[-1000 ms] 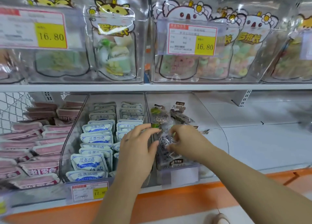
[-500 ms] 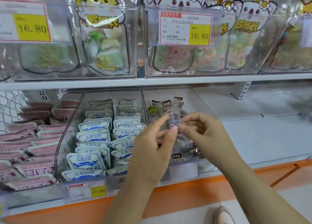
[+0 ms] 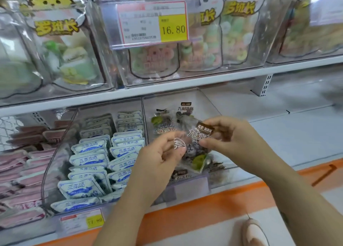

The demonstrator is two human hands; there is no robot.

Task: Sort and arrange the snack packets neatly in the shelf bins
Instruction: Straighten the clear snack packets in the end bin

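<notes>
Holding it up with both hands now: one clear plum packet (image 3: 192, 149), raised in front of the right-hand bin (image 3: 167, 99) on the lower shelf (image 3: 278, 134). Left hand (image 3: 163, 155) pinches the packet's lower left edge between thumb and fingertips. Right hand (image 3: 233, 136) pinches the top corner by the brown label (image 3: 205, 128). Packet's tilted, label end up to the right, a green patch showing at its low corner. Behind it, more plum packets (image 3: 163, 123) lie loose in that bin, one of them upside down. Next bin to the left, blue packets (image 3: 89, 155) stand in two tidy rows. Further left, pink packets (image 3: 24, 164) are stacked. Up top, candy bags (image 3: 233, 32) sit in clear bins behind a price tag (image 3: 172, 28) reading 16.80. A shoe (image 3: 254, 232) shows at the bottom edge.
</notes>
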